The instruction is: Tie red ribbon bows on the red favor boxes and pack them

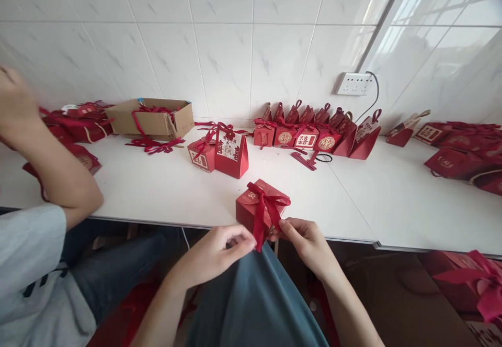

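White wall tiles with faint grey streaks (219,48) rise behind a long, smooth white tabletop (164,190), and a white multi-socket power strip (347,83) with a black cable is on the wall at right. At the table's front edge, in the middle of the view, sits a small red cardboard gift box with gold print (243,212), tied on top with a shiny crimson ribbon bow (259,216) whose two tails hang down its front. The seated person's right hand (308,239) is closed to a pinch, thumb and forefinger holding the right-hand tail close to the box. The left hand (219,253) is loosely curled, its thumb and fingertips meeting at the end of the other tail; whether they grip it or only touch it cannot be told. Blue-grey cloth (254,300) covers the person's lap below. Beyond the gift box stand two more red boxes, a short one (201,157) beside a taller one with a white printed panel (232,153). A row of red boxes (306,138) lines the wall to the right, and an open brown cardboard carton (145,123) holding red ribbons stands to the left. At far left, a co-worker's bare forearm (58,164) is raised above a light grey sleeve (33,247)
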A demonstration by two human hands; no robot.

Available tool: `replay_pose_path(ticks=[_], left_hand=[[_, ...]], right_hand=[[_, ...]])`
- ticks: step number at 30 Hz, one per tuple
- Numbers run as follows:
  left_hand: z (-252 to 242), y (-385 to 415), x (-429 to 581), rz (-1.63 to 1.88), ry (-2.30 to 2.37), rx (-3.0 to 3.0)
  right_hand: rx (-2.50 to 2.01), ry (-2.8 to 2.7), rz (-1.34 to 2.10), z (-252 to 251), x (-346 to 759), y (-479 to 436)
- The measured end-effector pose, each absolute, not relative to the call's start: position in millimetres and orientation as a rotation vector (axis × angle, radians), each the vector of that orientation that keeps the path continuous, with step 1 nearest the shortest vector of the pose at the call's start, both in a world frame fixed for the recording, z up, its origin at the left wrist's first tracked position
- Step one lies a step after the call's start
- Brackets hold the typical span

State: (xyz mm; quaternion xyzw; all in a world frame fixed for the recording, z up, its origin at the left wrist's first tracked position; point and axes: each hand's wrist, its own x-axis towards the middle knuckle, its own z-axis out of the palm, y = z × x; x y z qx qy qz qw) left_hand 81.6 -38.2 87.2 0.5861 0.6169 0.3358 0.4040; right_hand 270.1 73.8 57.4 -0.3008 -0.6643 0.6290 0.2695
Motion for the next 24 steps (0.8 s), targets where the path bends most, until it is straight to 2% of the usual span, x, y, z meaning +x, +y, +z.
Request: replay_pose_path(ticks=[2, 3, 4, 7, 8, 13, 17, 24], left_hand=[[108.1, -36.8, 60.2, 0.501, 1.415, 1.633], [117.6, -31.4, 51.1, 0.441, 1.373, 1.668], [125.1, -22.2, 44.0, 0.519, 1.381, 1.692], [130.5, 20.3, 35.9, 1.097, 1.536, 1.825], [127.3, 35.4, 37.0, 1.113, 1.514, 1.907], [103.5, 66.4, 50.5, 0.887, 1.439, 2.084], [97.7, 45.7, 62.4, 0.887, 1.701, 2.111], [109.2, 32.4, 86.9, 0.696, 2.064, 1.985]], right_hand=[[-0.823, -1.822, 1.618, 56.6, 269.7, 79.3], [-0.832, -1.835, 1.587, 57.3, 269.7, 82.2], [-0.839, -1.844, 1.572, 58.6, 269.6, 84.6], [-0.831, -1.838, 1.606, 62.8, 268.8, 86.5], [-0.813, -1.831, 1.631, 63.5, 268.2, 85.2], [-0.727, -1.742, 1.777, 61.1, 265.5, 76.2], [-0.721, -1.644, 1.856, 60.7, 265.7, 78.1], [-0.857, -1.759, 1.682, 72.4, 269.3, 100.6]])
